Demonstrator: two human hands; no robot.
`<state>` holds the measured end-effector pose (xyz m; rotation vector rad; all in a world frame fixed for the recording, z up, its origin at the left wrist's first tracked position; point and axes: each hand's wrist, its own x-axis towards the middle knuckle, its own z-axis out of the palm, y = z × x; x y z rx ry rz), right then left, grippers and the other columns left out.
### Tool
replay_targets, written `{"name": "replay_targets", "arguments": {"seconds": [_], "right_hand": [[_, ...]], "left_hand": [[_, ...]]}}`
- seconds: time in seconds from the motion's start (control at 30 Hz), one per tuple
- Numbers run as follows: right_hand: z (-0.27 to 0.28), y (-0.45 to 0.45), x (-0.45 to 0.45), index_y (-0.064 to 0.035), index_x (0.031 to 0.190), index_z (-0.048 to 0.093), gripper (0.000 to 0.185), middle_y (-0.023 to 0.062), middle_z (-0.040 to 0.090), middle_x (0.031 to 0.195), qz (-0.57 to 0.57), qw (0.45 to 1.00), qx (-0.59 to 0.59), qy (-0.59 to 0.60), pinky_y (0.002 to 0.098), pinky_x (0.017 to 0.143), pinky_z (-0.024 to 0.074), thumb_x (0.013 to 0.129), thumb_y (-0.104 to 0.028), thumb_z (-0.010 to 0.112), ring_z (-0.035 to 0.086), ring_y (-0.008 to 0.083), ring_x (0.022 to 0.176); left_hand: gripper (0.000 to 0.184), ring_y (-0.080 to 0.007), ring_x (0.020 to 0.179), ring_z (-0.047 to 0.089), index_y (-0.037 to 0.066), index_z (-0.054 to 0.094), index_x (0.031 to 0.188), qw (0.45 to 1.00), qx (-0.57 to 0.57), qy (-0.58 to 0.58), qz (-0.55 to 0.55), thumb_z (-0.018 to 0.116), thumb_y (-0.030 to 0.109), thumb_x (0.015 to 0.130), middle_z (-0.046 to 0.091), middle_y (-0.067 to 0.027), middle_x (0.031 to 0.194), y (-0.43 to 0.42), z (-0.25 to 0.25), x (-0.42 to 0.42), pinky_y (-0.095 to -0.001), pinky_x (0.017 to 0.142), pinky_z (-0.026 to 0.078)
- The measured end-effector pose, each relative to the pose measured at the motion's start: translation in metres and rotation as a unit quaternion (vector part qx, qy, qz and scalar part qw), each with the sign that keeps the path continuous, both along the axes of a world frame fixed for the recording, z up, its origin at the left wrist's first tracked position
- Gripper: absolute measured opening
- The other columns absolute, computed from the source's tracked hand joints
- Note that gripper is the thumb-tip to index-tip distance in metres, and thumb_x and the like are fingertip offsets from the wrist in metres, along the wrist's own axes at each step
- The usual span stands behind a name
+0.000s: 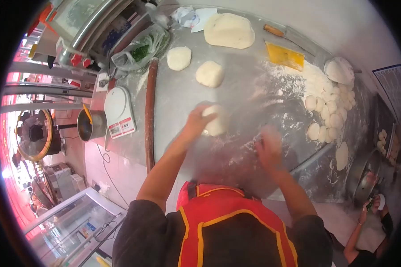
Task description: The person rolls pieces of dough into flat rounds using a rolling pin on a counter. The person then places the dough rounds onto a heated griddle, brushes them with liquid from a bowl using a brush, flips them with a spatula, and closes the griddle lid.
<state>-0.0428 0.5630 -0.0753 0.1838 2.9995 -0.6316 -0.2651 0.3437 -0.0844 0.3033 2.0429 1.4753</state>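
My left hand (198, 122) is at a round, flattened piece of dough (216, 121), with its fingers and thumb closed on the left edge. To the right, my right hand (269, 148) is low over the floured metal worktop (245, 100); motion blurs its fingers, and I cannot see anything in it. Two more round dough pieces, one (210, 74) farther up and another (179, 58) up and to the left, lie on the worktop. A large flat slab of dough (229, 31) rests at the back.
Along the left side lie a long rolling pin (151, 111), a white kitchen scale (118, 107) and a plastic bag of chopped greens (141, 51). At right are a yellow scraper (285, 56), a knife (274, 30) and several small dough balls (327, 113). Another person's arm (355, 233) shows lower right.
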Motion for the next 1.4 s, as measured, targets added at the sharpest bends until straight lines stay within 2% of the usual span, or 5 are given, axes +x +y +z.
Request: {"name": "replay_targets", "arguments": {"seconds": [0.5, 0.73, 0.8, 1.03, 1.4], "right_hand": [[-0.146, -0.022, -0.087, 0.0008, 0.139, 0.043, 0.053, 0.0242, 0.041, 0.145, -0.008, 0.987, -0.026, 0.155, 0.0486, 0.114, 0.0242, 0.1, -0.035, 0.038, 0.038, 0.0389, 0.134], [-0.003, -0.084, -0.101, 0.0015, 0.135, 0.046, 0.055, 0.0249, 0.043, 0.141, -0.058, 0.995, 0.05, 0.067, 0.053, 0.106, 0.0334, 0.093, -0.034, 0.052, 0.042, 0.0425, 0.128], [0.004, -0.115, -0.1, 0.001, 0.134, 0.048, 0.055, 0.0241, 0.045, 0.14, 0.009, 0.991, 0.102, 0.086, 0.0544, 0.105, 0.0345, 0.092, -0.034, 0.054, 0.044, 0.0431, 0.127], [-0.093, -0.04, -0.063, -0.0062, 0.138, 0.045, 0.051, 0.0223, 0.039, 0.145, 0.362, 0.906, -0.038, 0.217, 0.0537, 0.108, 0.031, 0.099, -0.038, 0.042, 0.038, 0.0388, 0.134], [-0.015, -0.089, -0.067, -0.0003, 0.118, 0.057, 0.041, 0.0238, 0.059, 0.117, 0.295, 0.939, 0.04, 0.17, 0.0538, 0.096, 0.0411, 0.09, -0.031, 0.058, 0.053, 0.0428, 0.112]], "left_hand": [[0.048, -0.033, 0.126, 0.044, 0.006, 0.051, 0.125, 0.876, -0.08, 0.475, 0.011, 0.056, 0.032, 0.085, 0.051, -0.0177, 0.13, 0.071, -0.076, 0.084, -0.0494, 0.11, 0.03], [0.05, -0.0318, 0.122, 0.048, 0.003, 0.048, 0.13, 0.919, -0.255, 0.287, 0.084, 0.057, 0.023, 0.085, 0.054, -0.0173, 0.123, -0.103, 0.054, 0.081, -0.048, 0.102, 0.035], [0.041, -0.034, 0.111, 0.053, 0.003, 0.051, 0.123, 0.773, -0.334, 0.457, 0.287, 0.056, 0.015, 0.084, 0.055, -0.0166, 0.109, -0.167, 0.01, 0.098, -0.0481, 0.093, 0.042], [0.025, -0.0387, 0.097, 0.06, 0.004, 0.048, 0.107, 0.923, -0.317, 0.09, 0.2, 0.054, 0.016, 0.086, 0.058, -0.0197, 0.101, -0.221, 0.029, 0.096, -0.0509, 0.078, 0.049], [0.023, -0.0407, 0.098, 0.059, 0.004, 0.048, 0.106, 0.958, -0.221, 0.116, 0.137, 0.054, 0.015, 0.087, 0.059, -0.0203, 0.097, -0.237, 0.053, 0.204, -0.0501, 0.086, 0.045]]}}
